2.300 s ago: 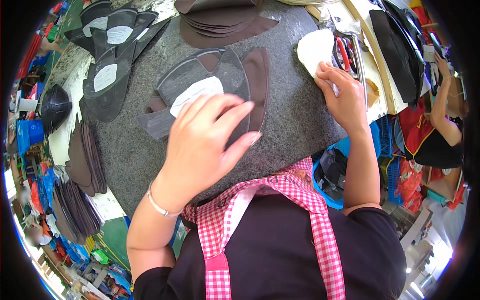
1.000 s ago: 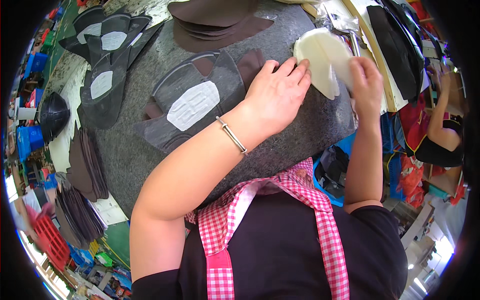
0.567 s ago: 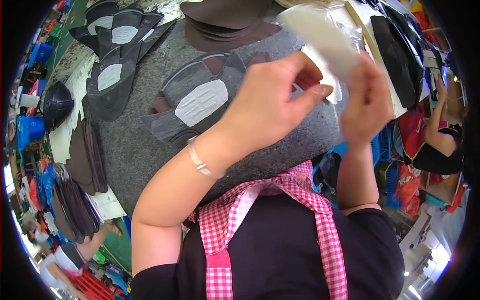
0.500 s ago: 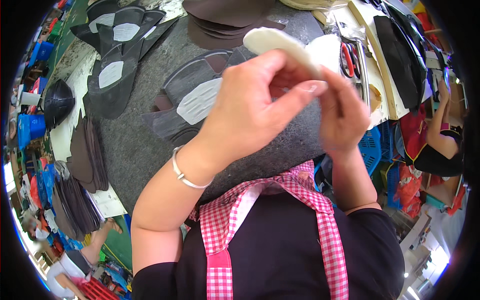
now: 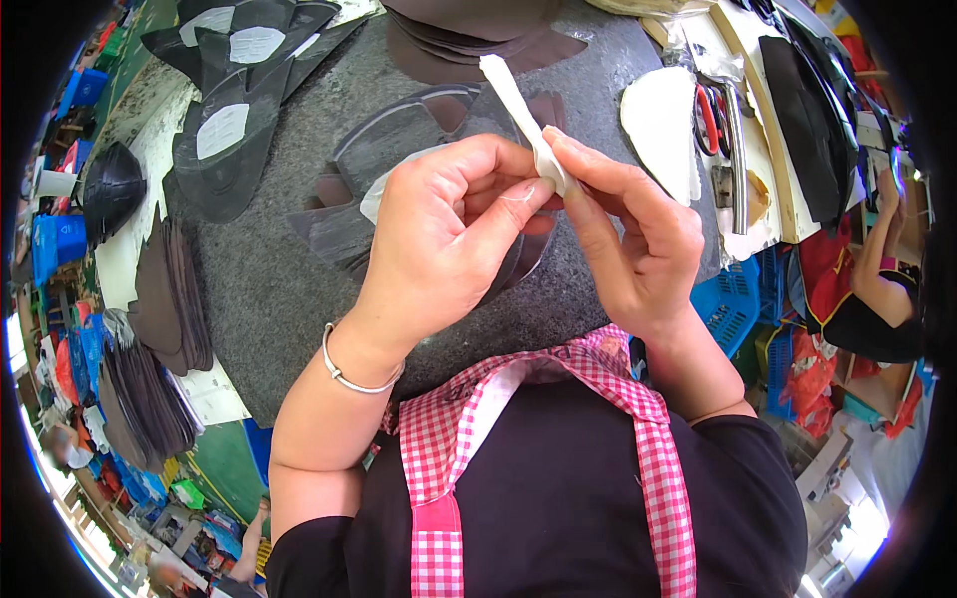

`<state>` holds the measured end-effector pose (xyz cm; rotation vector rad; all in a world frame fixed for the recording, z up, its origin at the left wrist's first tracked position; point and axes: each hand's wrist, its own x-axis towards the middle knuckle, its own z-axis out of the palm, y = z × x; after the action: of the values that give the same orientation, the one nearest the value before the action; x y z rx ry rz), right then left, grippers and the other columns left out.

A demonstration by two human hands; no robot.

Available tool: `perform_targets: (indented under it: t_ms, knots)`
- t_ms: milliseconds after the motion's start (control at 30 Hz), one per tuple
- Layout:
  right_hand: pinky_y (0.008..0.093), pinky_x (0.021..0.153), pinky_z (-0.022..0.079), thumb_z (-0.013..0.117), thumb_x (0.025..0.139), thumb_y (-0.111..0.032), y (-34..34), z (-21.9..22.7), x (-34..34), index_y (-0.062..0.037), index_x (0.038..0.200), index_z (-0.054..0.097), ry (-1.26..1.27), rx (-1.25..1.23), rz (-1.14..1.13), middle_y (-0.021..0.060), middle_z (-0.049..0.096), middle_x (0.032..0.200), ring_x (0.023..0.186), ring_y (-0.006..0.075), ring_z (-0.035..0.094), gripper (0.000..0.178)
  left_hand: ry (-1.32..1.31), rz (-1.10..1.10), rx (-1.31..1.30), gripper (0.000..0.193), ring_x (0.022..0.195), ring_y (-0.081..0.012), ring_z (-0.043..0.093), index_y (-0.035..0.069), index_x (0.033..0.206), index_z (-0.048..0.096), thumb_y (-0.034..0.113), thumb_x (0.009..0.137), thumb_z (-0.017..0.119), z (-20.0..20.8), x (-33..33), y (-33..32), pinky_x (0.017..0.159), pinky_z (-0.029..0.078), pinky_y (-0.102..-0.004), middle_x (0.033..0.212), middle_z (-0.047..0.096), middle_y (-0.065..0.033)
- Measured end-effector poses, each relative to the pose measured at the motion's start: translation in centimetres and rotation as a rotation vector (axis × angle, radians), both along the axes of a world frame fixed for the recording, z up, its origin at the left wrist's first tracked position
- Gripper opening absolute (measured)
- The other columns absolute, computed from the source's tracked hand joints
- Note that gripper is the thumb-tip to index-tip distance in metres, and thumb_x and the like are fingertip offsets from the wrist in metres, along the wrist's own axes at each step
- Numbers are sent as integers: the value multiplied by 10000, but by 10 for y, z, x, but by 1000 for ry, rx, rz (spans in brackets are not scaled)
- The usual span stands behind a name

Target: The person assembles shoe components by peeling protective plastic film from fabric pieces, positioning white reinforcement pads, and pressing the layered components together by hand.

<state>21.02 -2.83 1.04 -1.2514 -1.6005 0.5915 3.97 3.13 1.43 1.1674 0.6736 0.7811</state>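
Both hands pinch a thin white pad [image 5: 511, 100], seen nearly edge-on above the dark grey work surface [image 5: 289, 299]. My left hand [image 5: 439, 239] closes thumb and fingers on its lower end; my right hand [image 5: 638, 234] grips the same end from the other side. Under my left hand lies a flat dark shoe-upper piece [image 5: 399, 125] with a white patch, partly hidden by the hand. More white pads [image 5: 658, 130], rounded on one side, rest on the surface to the right.
Dark shoe uppers with white patches [image 5: 221, 132] overlap at the far left. Brown cut pieces [image 5: 478, 40] are stacked at the far edge. Red-handled scissors [image 5: 710, 120] lie beside a metal bar [image 5: 740, 159] at right. Stacked dark pieces [image 5: 174, 299] line the left edge.
The white pad has turned from a broad face to edge-on. My right hand has moved left and now meets my left hand, which has shifted slightly left and down.
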Motion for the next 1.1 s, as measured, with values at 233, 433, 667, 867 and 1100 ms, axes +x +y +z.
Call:
perform_targets:
  t_ms: [233,433,667,867,1100]
  knots:
    - [228,681,527,590,976,-56,2,9,8,36,1042,652,289,-244,-122,52,688,871,771,72,634,129,158,-36,180,53,882,-139,683,-35,969,611,6,959,579,-6,-5,-3,820,583,-282,949,693,-89]
    - [243,653,501,579,992,-123,35,-31,106,13,1042,623,440,-158,-516,73,684,830,757,109,656,152,-80,-18,-81,65,848,-129,684,-14,964,608,47,943,618,-5,-31,0,773,588,-277,929,695,-79]
    - [455,826,501,647,907,-130,37,-32,115,-115,1120,657,-894,-286,-871,93,722,943,908,324,663,214,8,145,-8,57,880,-164,707,-13,978,616,37,952,606,-1,-43,-6,760,594,-276,960,716,-113]
    - [397,887,519,782,779,-85,19,16,3,-41,1100,701,-251,225,21,126,708,1038,971,322,658,334,207,208,145,96,832,-157,702,-40,971,620,50,938,628,3,-22,-16,708,584,-268,912,701,-101]
    - [259,748,541,709,832,57,13,10,-9,12,1009,718,333,-109,115,115,701,1006,901,126,665,183,506,237,922,171,806,-217,687,40,946,656,33,783,707,12,-12,-11,618,557,-305,914,670,-95]
